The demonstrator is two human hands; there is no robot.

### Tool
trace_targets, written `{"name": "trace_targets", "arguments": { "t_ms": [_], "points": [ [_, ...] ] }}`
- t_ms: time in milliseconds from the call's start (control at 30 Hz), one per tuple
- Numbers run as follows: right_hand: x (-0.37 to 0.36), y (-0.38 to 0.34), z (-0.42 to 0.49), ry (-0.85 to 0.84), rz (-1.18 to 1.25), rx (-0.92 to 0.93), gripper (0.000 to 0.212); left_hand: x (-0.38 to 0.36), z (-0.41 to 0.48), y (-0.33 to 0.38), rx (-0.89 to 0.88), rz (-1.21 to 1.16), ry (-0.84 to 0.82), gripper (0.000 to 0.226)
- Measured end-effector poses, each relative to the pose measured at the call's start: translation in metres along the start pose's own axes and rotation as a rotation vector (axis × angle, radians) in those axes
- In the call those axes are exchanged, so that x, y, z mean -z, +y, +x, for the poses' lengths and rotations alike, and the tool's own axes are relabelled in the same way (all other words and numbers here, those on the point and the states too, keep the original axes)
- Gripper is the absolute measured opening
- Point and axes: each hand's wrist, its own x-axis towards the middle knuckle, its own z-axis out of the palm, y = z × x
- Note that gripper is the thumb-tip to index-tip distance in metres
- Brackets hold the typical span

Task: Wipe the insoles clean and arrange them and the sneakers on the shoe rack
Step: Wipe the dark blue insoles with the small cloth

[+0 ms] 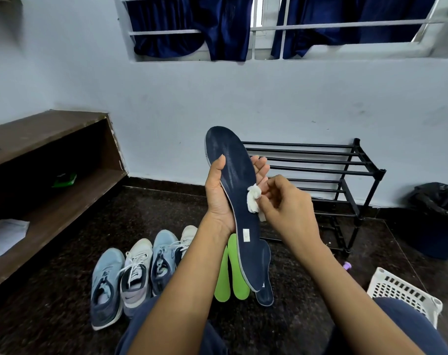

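Over on the near right sits a white slotted basket [407,295], and I can't see inside it from here; farther right, a dark bin [438,226] with a black liner, contents hidden too. The wooden shelf [51,149] on the left holds a small green thing [64,180] and some paper [5,237]. In the middle, the left hand [219,196] grips a navy insole [233,160] upright, thumb on its face, blocking part of the black shoe rack [356,172] at the far wall. The right hand [287,203] pinches a white wad of cloth [253,201] against the insole's right edge. On the floor, four sneakers [136,275] stand in a row, with two green insoles [233,272] and another navy insole [265,278] just right of them, partly behind the forearm.
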Motion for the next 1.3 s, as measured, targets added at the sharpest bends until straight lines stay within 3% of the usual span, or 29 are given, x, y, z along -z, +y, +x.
{"name": "trace_targets", "arguments": {
  "t_ms": [100, 167, 267, 367, 500, 600, 733, 833, 933, 1000, 1067, 1200, 1300],
  "points": [
    [0.003, 0.002, 0.001, 0.088, -0.080, -0.024, 0.010, -0.001, 0.000, 0.000, -0.037, 0.027, 0.039, 0.085],
    [0.003, -0.001, 0.002, 0.127, 0.116, -0.050, 0.009, -0.001, 0.001, 0.001, -0.046, 0.050, 0.068, 0.073],
    [-0.003, -0.010, 0.000, -0.070, 0.494, -0.122, 0.009, -0.003, 0.001, 0.002, 0.008, 0.088, 0.067, 0.066],
    [-0.006, -0.008, -0.002, -0.164, 0.313, -0.094, 0.011, -0.005, -0.002, 0.000, 0.004, 0.116, 0.077, 0.064],
    [0.000, 0.008, 0.005, -0.077, -0.070, -0.095, 0.014, -0.005, -0.001, 0.003, -0.053, 0.065, 0.058, 0.055],
    [0.008, 0.016, 0.009, 0.032, -0.125, -0.143, 0.011, -0.003, 0.000, 0.007, -0.050, 0.056, 0.019, 0.055],
    [0.021, 0.013, 0.015, 0.083, 0.294, -0.268, 0.015, -0.001, 0.001, 0.009, -0.063, 0.053, 0.023, 0.055],
    [0.022, 0.005, 0.014, -0.041, 0.711, -0.333, 0.023, -0.004, 0.001, 0.008, -0.077, 0.061, 0.024, 0.055],
    [0.017, -0.004, 0.007, -0.192, 0.891, -0.275, 0.031, -0.006, 0.001, 0.003, -0.067, 0.048, 0.042, 0.053],
    [0.011, -0.010, 0.002, -0.268, 0.828, -0.190, 0.033, -0.006, -0.001, 0.001, -0.006, 0.046, 0.028, 0.055],
    [0.004, -0.011, -0.001, -0.254, 0.617, -0.082, 0.031, -0.005, -0.001, 0.000, 0.027, 0.086, 0.022, 0.058],
    [-0.004, -0.009, -0.003, -0.044, 0.192, 0.124, 0.017, -0.004, -0.002, -0.002, 0.016, 0.072, 0.014, 0.056],
    [-0.006, -0.007, -0.005, 0.047, 0.080, 0.188, 0.013, -0.005, -0.003, -0.003, 0.023, 0.067, 0.006, 0.057]
  ]
}}
